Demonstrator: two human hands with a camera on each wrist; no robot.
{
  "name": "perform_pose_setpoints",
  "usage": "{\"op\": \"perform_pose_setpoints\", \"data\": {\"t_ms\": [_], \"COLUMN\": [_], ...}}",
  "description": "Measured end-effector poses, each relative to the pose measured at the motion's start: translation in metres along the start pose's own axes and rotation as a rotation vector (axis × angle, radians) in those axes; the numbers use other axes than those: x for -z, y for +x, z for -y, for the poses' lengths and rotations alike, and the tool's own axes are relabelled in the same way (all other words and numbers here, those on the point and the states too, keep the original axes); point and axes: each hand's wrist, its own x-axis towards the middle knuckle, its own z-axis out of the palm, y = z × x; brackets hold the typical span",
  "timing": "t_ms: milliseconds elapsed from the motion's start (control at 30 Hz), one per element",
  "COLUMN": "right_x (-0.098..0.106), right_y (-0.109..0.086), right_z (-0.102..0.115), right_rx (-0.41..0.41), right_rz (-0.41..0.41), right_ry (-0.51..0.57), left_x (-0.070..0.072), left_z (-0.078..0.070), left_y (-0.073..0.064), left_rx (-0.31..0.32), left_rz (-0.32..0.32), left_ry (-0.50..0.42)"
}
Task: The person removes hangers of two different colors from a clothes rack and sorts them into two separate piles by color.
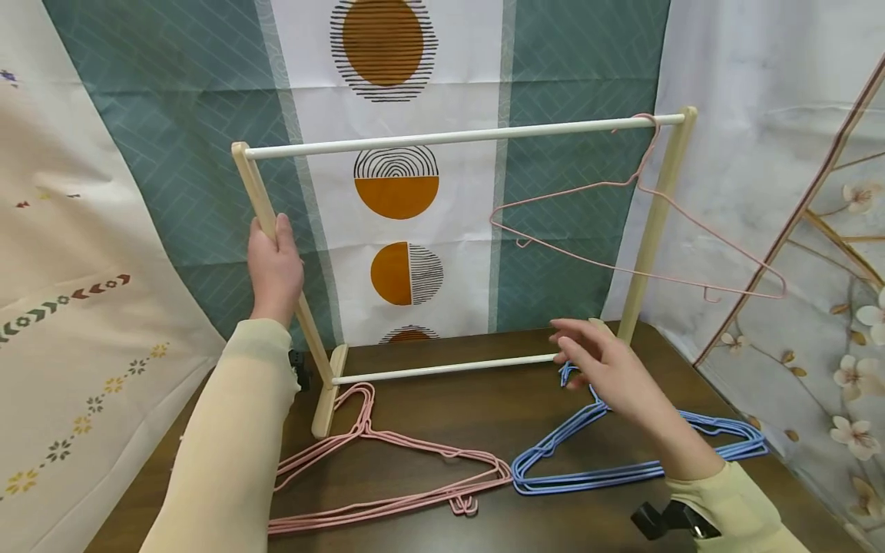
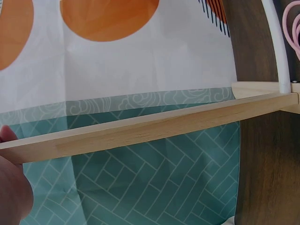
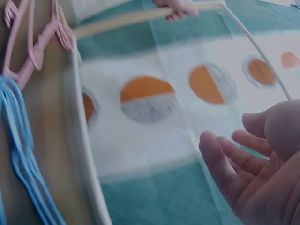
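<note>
Beside the wooden rack (image 1: 463, 138), a person's left hand (image 1: 274, 265) grasps its left upright while the right hand (image 1: 608, 369), fingers loose and holding nothing, hovers over the blue hangers (image 1: 643, 453) lying at the rack's foot. One pink hanger (image 1: 643, 230) hangs on the top rail; picking up another appears next, calling for a pinch at a hook.

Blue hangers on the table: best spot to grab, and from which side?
Pinch the bunched necks of the blue hangers just below the hooks, coming from above. The wires converge there, near the open right hand; the wide flat bars would splay.
</note>
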Motion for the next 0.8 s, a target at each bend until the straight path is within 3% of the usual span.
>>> {"op": "perform_pose_setpoints", "data": {"t_ms": [267, 500, 567, 800], "right_x": [0.063, 0.104, 0.114, 0.145], "right_y": [-0.004, -0.016, -0.018, -0.022], "right_z": [-0.011, -0.017, -0.013, -0.004], "right_rx": [0.054, 0.07, 0.049, -0.17], "right_rz": [-0.294, -0.568, -0.652, -0.837], "right_ry": [-0.012, 0.213, 0.214, -0.021], "left_x": [-0.002, -0.003, -0.003, -0.001], "left_z": [0.002, 0.001, 0.002, 0.003], "left_y": [0.0, 0.0, 0.0, 0.001], "left_rx": [-0.003, -0.005, -0.005, 0.003], "left_rz": [-0.006, -0.01, -0.012, -0.006], "left_ry": [-0.002, -0.001, 0.001, 0.009]}}
